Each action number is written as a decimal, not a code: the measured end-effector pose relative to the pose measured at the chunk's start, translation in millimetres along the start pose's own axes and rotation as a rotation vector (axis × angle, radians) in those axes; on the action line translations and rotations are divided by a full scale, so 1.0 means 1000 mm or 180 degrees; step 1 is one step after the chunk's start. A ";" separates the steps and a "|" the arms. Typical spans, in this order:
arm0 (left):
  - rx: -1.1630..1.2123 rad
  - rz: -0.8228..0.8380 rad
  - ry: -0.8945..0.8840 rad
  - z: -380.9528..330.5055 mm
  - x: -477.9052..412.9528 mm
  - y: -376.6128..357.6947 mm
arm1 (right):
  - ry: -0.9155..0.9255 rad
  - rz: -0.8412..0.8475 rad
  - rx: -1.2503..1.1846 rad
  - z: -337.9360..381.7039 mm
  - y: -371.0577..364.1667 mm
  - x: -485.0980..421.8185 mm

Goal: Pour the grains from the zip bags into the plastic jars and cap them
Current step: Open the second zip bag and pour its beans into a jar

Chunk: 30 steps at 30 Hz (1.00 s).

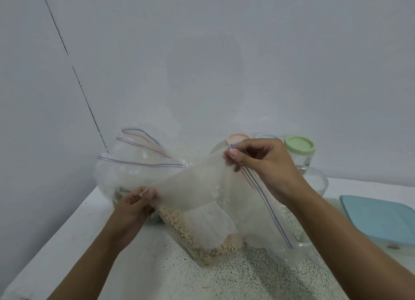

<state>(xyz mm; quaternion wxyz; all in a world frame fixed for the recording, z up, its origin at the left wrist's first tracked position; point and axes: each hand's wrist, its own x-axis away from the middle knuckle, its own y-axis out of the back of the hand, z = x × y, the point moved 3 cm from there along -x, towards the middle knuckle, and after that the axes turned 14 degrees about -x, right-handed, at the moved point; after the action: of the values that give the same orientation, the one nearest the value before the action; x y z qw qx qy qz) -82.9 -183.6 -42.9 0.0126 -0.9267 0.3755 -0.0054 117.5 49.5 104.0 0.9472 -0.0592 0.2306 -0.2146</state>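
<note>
Clear plastic filled the middle of the head view: a zip bag (202,187) was stretched slantwise between both hands above a speckled countertop (247,277). The left hand (134,207), left of centre, pinched the bag's lower edge between thumb and curled fingers. The right hand (262,165), higher and right of centre, pinched the corner at the bag's blue-and-red seal strip, which ran down from there toward the lower right of the frame.

Through and below the bag, pale beige grains (193,239) lay in a band along the bottom of something clear resting on the countertop. Whether that was a jar or a second bag could not be told, since the held bag hazed it.

Behind the left hand, at centre left, more zip bags (139,165) stood slumped against the white wall (202,52), their coloured seals uppermost. Behind the right hand stood a jar with a green lid (299,146). A pink lid (235,138) and a pale blue lid (267,136) were partly hidden by the fingers. A clear bowl (314,178) sat just below the green-lidded jar, cut off by the right wrist. At the right edge lay a light blue container lid (377,216).
</note>
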 end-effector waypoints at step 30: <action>0.0636 -0.0189 -0.0127 -0.161 -0.066 -0.084 | 0.0729 -0.0868 -0.0938 0.081 0.044 0.017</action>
<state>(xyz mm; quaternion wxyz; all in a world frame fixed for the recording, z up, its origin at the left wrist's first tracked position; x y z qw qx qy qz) -74.9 -81.1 119.8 0.1122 -0.9315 0.3451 -0.0247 185.2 82.6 159.2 0.8582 -0.2028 0.3554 -0.3099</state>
